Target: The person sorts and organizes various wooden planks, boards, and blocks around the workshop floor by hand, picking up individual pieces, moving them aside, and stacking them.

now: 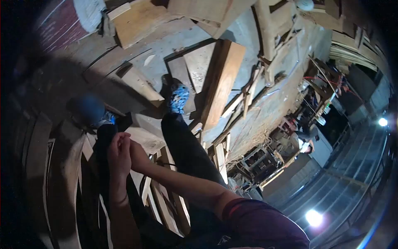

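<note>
My left hand and my right hand are pressed together over my dark-trousered legs, near one knee. The left fingers are bent and closed in against the right hand. Most of the right fingers are hidden behind the left hand, and whether anything lies between the palms does not show. Under and beside my hands are pale wooden boards. Beyond them, one blue patterned shoe is planted among wood offcuts; the other foot is partly in shadow.
A thick wooden beam lies beyond my feet. Flat boards and a wood block are scattered on the concrete floor. To the right, a person is near machinery. Stacked thin strips are farther off.
</note>
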Motion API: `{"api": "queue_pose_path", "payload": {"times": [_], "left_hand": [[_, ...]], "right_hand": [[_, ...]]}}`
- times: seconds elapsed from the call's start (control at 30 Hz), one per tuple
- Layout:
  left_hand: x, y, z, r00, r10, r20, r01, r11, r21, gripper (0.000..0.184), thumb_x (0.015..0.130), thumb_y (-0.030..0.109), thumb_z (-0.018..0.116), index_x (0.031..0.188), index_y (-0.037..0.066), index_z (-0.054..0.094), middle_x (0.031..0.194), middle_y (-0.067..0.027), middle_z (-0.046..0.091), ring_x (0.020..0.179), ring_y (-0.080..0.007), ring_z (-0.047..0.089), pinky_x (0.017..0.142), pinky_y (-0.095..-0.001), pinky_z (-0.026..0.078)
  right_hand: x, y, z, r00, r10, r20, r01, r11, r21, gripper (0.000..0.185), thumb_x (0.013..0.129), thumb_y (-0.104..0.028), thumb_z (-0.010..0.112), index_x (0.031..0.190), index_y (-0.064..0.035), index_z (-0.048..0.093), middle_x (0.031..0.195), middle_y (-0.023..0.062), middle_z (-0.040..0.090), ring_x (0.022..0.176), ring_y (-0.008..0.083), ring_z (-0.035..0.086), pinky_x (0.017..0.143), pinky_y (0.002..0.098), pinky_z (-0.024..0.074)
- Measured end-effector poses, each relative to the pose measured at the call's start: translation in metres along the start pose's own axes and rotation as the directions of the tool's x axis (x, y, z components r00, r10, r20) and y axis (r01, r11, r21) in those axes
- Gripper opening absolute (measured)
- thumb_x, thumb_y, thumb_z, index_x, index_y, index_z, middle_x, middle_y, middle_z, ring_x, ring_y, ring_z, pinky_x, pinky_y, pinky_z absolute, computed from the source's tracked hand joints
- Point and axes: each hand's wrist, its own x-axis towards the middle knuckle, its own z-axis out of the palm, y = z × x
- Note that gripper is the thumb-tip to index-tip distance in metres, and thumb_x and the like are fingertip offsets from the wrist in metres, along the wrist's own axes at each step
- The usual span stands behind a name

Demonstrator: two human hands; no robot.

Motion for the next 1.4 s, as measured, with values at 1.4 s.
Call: {"api": "queue_pose_path", "payload": {"times": [1.4], "left_hand": [[0.251, -0.066, 0.008, 0.884, 0.447, -0.136, -0.006, 0.301, 0.953, 0.063, 0.072, 0.018, 0.075, 0.122, -0.002, 0.042, 0.118, -0.0230, 0.052, 0.107, -0.0409, 0.053, 0.090, -0.0492, 0.047]], "right_hand": [[-0.037, 0.000, -0.088, 0.996, -0.089, -0.016, 0.090, 0.974, 0.207, 0.021, 0.082, 0.000, 0.058, 0.102, -0.0030, 0.056, 0.089, 0.0119, 0.058, 0.074, 0.0213, 0.061, 0.067, 0.0333, 0.0512]]}}
